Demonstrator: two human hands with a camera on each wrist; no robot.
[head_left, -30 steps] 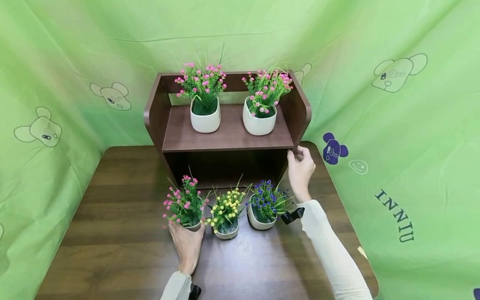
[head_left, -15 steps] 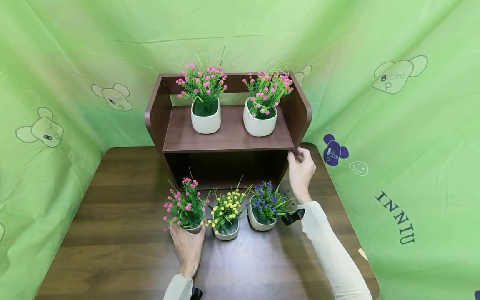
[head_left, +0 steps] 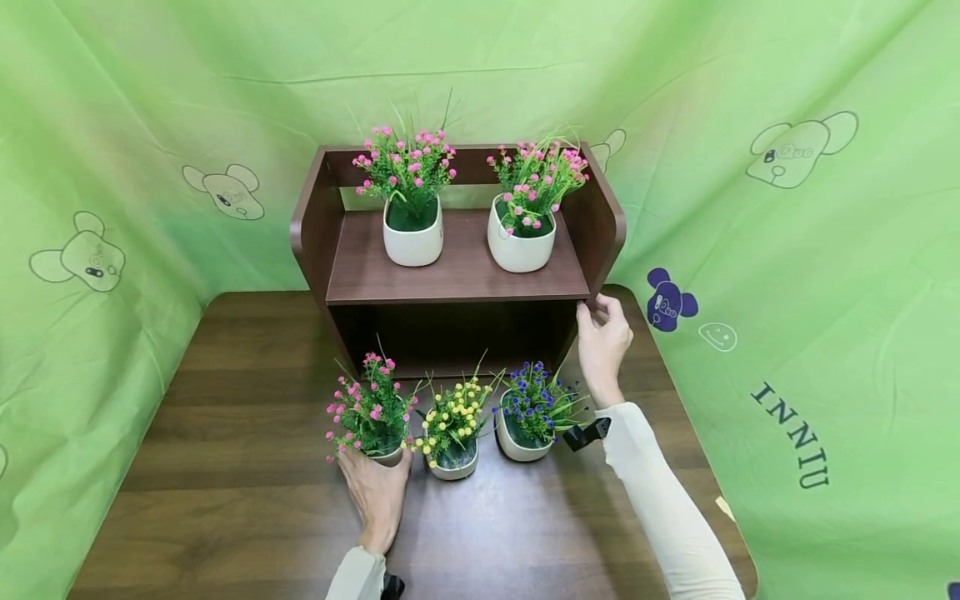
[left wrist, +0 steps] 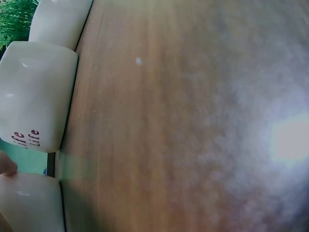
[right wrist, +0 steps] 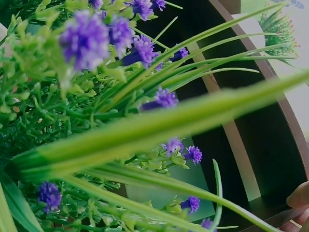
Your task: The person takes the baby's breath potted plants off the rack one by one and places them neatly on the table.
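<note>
In the head view, my left hand [head_left: 375,496] grips the pot of a pink-flowered artificial plant [head_left: 372,412] from the near side. That plant stands at the left of a row on the table, before a dark brown two-tier shelf [head_left: 450,287]. Beside it are a yellow-flowered potted plant [head_left: 453,425] and a blue-flowered potted plant [head_left: 528,417]. My right hand [head_left: 604,346] pinches the shelf's right side panel just below the upper board. Its fingers [right wrist: 300,195] show at the lower right of the right wrist view, past purple-blue flowers. The white pot [left wrist: 31,205] sits under my left fingertip in the left wrist view.
Two white pots of pink flowers stand on the upper board, one at left [head_left: 412,242] and one at right [head_left: 521,248]. The shelf's lower compartment [head_left: 457,333] opens behind the front row. A green cloth [head_left: 480,75] with cartoon mice surrounds the wooden table [head_left: 225,467].
</note>
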